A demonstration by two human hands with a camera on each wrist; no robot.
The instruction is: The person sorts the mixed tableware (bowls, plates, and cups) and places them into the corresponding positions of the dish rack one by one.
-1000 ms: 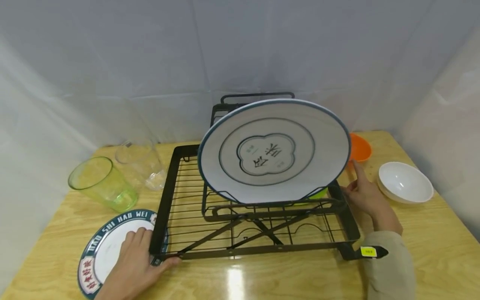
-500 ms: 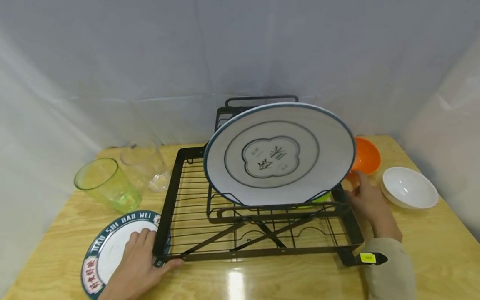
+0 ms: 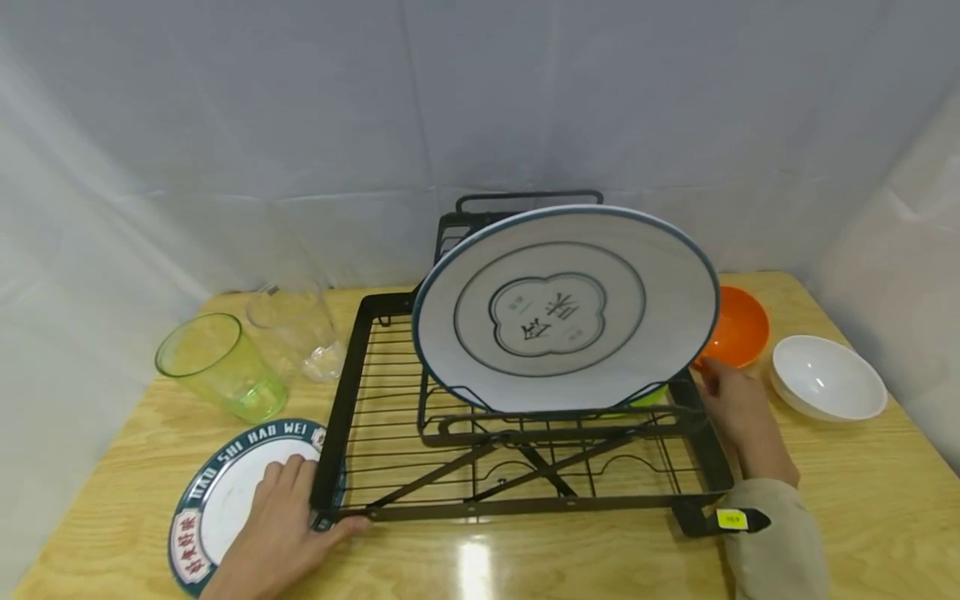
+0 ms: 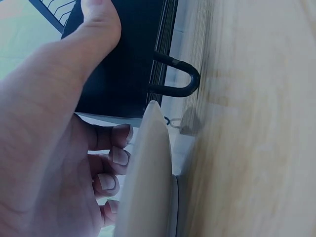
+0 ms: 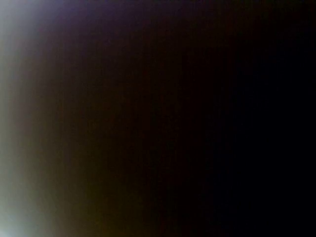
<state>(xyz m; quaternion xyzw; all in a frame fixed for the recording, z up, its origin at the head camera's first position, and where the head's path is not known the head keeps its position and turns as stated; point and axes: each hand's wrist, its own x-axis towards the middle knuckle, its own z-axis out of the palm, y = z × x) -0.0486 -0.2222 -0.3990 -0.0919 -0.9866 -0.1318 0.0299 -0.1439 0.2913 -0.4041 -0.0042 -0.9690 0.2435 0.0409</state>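
Note:
My left hand (image 3: 281,521) grips the front left corner of a black wire dish rack (image 3: 337,417). Its thumb lies along the front bar; in the left wrist view the other fingers (image 4: 106,182) curl past the dark side wall, close to a plate's rim (image 4: 153,173). That plate, white with a green lettered rim (image 3: 221,517), lies partly under this hand. By the rack's right side, my right hand (image 3: 738,408) pinches the near edge of an orange bowl (image 3: 738,329). A large white plate (image 3: 555,312) leans upright in the rack. The right wrist view is dark.
A white bowl (image 3: 825,379) sits to the right of the right hand. On the left stand a green glass (image 3: 225,367) and a clear glass (image 3: 296,325). Something lime green (image 3: 648,397) shows behind the large plate. A black strap with a yellow tag (image 3: 733,519) lies at the right sleeve.
The orange bowl has slid nearer, toward my right hand, whose index finger has gone from straight to bent. My left hand stays on the rack corner. The whole view has shifted slightly.

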